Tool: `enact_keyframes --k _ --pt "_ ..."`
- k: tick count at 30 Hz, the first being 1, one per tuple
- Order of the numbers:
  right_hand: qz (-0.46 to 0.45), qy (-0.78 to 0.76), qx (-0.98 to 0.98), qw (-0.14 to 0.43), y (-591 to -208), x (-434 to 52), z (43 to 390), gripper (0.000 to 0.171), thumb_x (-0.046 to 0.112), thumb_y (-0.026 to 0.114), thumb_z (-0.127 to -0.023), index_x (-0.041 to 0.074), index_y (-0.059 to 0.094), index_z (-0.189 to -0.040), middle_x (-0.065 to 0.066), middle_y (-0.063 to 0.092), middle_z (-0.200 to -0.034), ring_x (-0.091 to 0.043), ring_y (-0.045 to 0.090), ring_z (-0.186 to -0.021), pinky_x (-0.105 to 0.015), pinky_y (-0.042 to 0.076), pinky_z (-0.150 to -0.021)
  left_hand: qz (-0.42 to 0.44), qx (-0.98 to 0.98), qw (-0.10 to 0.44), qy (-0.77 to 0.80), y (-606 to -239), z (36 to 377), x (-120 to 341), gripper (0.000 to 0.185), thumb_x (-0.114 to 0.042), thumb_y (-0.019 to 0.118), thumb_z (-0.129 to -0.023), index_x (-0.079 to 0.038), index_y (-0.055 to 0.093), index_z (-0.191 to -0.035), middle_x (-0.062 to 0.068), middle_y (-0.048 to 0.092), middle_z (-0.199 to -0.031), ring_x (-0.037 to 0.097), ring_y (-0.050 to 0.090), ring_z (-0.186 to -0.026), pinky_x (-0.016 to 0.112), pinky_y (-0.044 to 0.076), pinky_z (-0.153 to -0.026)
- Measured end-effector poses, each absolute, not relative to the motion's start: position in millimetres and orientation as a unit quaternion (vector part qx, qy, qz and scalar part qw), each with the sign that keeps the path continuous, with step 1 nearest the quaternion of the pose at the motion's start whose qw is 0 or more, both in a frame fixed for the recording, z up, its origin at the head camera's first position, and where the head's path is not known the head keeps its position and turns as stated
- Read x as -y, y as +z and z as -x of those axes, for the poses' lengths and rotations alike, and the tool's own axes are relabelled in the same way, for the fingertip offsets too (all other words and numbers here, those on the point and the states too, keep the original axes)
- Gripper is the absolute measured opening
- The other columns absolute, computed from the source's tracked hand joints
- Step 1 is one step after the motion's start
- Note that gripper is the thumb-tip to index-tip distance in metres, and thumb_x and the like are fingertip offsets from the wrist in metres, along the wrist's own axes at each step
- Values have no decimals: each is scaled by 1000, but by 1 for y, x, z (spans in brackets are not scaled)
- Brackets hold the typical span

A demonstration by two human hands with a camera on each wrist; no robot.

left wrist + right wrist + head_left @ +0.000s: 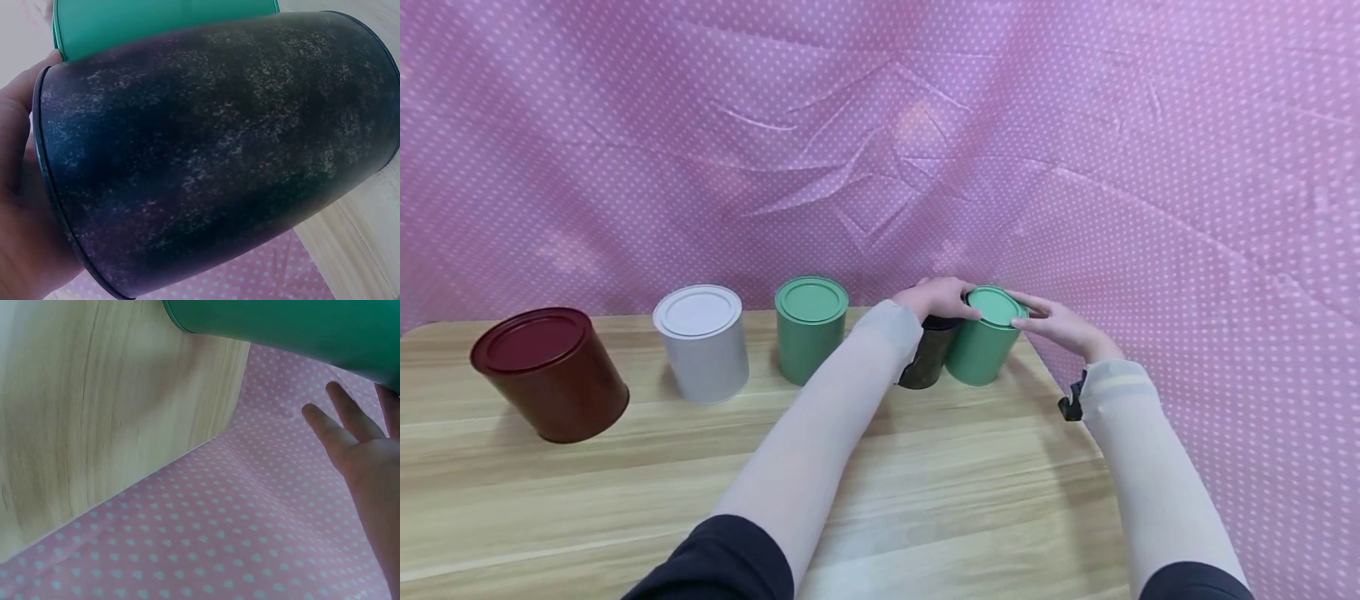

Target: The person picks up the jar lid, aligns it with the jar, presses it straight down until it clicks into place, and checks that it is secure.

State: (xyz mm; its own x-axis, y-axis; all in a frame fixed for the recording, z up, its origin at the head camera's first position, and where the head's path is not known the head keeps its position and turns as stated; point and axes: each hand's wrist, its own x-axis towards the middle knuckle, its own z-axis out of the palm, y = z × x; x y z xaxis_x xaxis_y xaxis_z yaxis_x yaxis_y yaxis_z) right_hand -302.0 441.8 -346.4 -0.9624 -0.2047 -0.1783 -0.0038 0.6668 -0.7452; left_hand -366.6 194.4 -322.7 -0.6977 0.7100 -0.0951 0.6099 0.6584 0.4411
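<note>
A green lidded can [977, 357] stands at the right end of the row, between my two hands. My left hand [934, 298] reaches over a dark speckled can [925, 360] and holds the near left part of the green can's top rim with thumb and fingers. My right hand [1060, 325] holds the rim's right side between thumb and fingers. In the right wrist view, some fingers [356, 412] spread free of the green can [300, 325]. The dark can [212, 137] fills the left wrist view, close beside the green can [162, 22]. My left arm and hand hide part of the dark can.
To the left stand another green can [811, 337], a white can [707, 362] and a dark red can [561, 383], all lidded. They are on a wooden table [625, 517]. Pink dotted cloth [1187, 250] hangs behind the table and along its right edge.
</note>
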Motion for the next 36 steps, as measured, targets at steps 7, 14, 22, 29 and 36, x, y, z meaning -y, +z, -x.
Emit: enact_keyframes --k 7,14,22,29,36 --pt "60 -420 -898 115 -351 -444 302 70 39 58 -96 26 22 -155 -16 23 -159 -44 19 -145 -67 18 -113 -351 -907 132 192 -321 362 -197 60 -46 57 -94 -23 42 -148 -2 51 -145 20 44 -135 46 25 -115" --pt "49 -417 -901 109 -357 -445 303 71 45 58 -94 31 22 -154 -12 20 -161 -43 18 -146 -68 17 -112 -309 -918 138 208 -321 358 -199 64 -46 60 -91 -23 41 -148 -3 45 -150 20 40 -138 44 24 -115" --pt "55 -434 -893 106 -364 -451 304 69 44 57 -95 31 22 -154 -9 17 -162 -40 16 -147 -66 15 -114 -295 -921 144 210 -322 357 -201 64 -49 59 -91 -28 40 -149 -4 43 -151 20 37 -140 44 22 -117" --pt "47 -429 -895 111 -362 -454 304 71 44 59 -94 30 25 -154 -10 18 -162 -41 17 -147 -68 14 -114 -291 -922 145 209 -322 355 -202 62 -49 59 -91 -28 43 -147 -6 46 -150 18 38 -139 44 19 -118" --pt "50 -408 -904 118 -358 -453 306 69 45 58 -94 32 25 -154 -14 19 -161 -44 19 -145 -69 15 -112 -295 -922 148 203 -323 357 -201 63 -50 58 -91 -27 42 -147 -5 45 -150 19 37 -140 43 20 -118"
